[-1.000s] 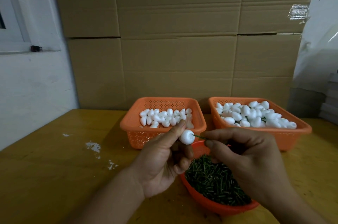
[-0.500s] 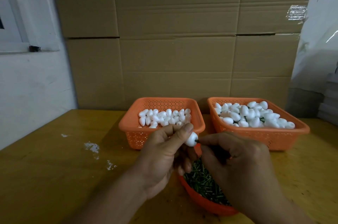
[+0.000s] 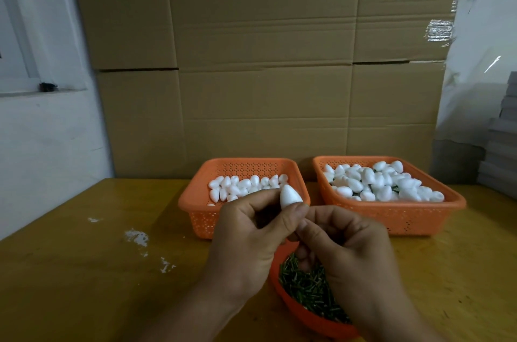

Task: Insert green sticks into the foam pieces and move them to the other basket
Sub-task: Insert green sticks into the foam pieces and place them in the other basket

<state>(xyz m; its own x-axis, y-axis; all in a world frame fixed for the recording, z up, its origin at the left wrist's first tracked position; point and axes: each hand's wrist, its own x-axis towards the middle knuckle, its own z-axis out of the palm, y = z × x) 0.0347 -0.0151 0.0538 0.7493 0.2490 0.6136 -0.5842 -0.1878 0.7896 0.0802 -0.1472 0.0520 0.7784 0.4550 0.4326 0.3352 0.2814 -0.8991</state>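
Observation:
My left hand (image 3: 249, 243) pinches a white egg-shaped foam piece (image 3: 289, 197), its pointed end up, between thumb and fingers. My right hand (image 3: 352, 260) meets it from below, fingers curled under the foam; the stick it pushed in is hidden there. Both hands hover over an orange bowl (image 3: 302, 313) full of short green sticks (image 3: 305, 285). Behind stand two orange baskets: the left basket (image 3: 195, 202) holds plain foam pieces, the right basket (image 3: 419, 216) holds foam pieces with green sticks showing among them.
The baskets and bowl sit on a yellow wooden table (image 3: 84, 271) with white foam crumbs (image 3: 137, 238) left of centre. Stacked cardboard boxes (image 3: 265, 62) wall off the back. A white wall is at left, grey stacked material at far right.
The hands closed together and the green stick, visible between them before, disappeared under my right fingers. The foam piece turned so its point stands up.

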